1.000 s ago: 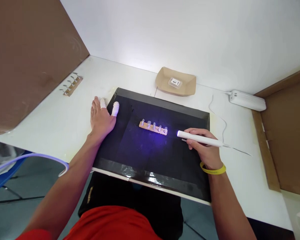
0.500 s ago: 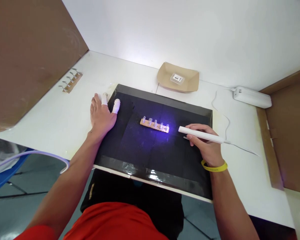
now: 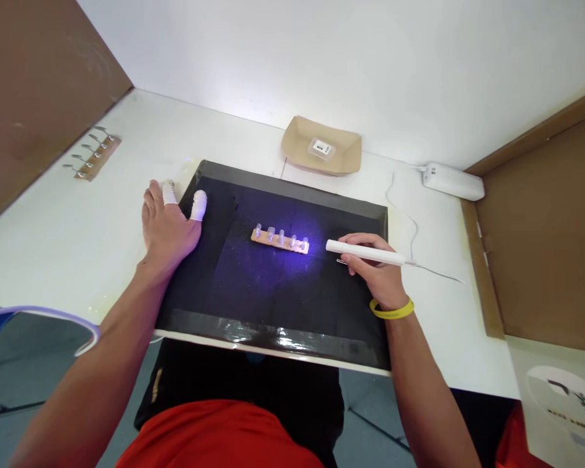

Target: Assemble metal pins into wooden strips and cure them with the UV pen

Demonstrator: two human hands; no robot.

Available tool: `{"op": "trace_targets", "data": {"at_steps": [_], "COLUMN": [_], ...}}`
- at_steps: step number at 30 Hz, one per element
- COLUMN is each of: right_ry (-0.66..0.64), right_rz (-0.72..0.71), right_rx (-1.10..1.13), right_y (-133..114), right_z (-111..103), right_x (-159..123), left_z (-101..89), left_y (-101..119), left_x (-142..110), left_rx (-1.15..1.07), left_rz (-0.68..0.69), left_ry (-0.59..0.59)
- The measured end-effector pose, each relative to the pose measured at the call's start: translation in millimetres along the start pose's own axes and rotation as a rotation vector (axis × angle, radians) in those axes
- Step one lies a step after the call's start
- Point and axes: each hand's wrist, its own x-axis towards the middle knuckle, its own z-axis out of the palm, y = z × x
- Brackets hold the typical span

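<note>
My right hand (image 3: 377,270) grips a white UV lamp (image 3: 365,251), a slim wand with a cable at its rear end. A thin metal piece pokes out below the wand by my fingers; its kind is unclear. Violet light from the lamp falls on a tan strip (image 3: 275,242) carrying several clear nail tips (image 3: 281,236). The strip lies on the black mat (image 3: 253,292), a short gap left of the lamp's tip. My left hand (image 3: 168,227) rests open and flat at the mat's left edge, white finger cots (image 3: 199,205) on thumb and index finger.
Behind the mat stands a cardboard tray (image 3: 297,133) with a small labelled clear box (image 3: 322,149) inside. At far left lies a strip with metal clips (image 3: 93,156). A white power box (image 3: 453,182) sits at right, and cables cross the table. Brown panels flank both sides.
The whole view has shifted, so everything appears further left. Both hands, the lamp and the lit strip keep about the same places relative to the mat.
</note>
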Motion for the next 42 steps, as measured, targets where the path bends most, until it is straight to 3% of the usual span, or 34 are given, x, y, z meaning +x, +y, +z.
{"op": "trace_targets", "data": {"at_steps": [16,33,42], "right_ry": [-0.011,0.068,0.002], "right_rz": [0.013,0.009,-0.011], "right_rx": [-0.019,-0.089,-0.066], "right_y": [-0.6,7.1,1.0], "right_z": [-1.2,1.8,2.3], "right_x": [-0.7,-1.0,-5.4], "left_z": [1.5,0.1,-0.6], "left_y": [-1.7,-2.2,0.2], "left_x": [-0.5,-2.3,-2.8], "left_rx": [0.01,-0.014,-0.011], "left_rz": [-0.002,-0.01,-0.029], "left_ry": [0.006,0.004,0.003]}}
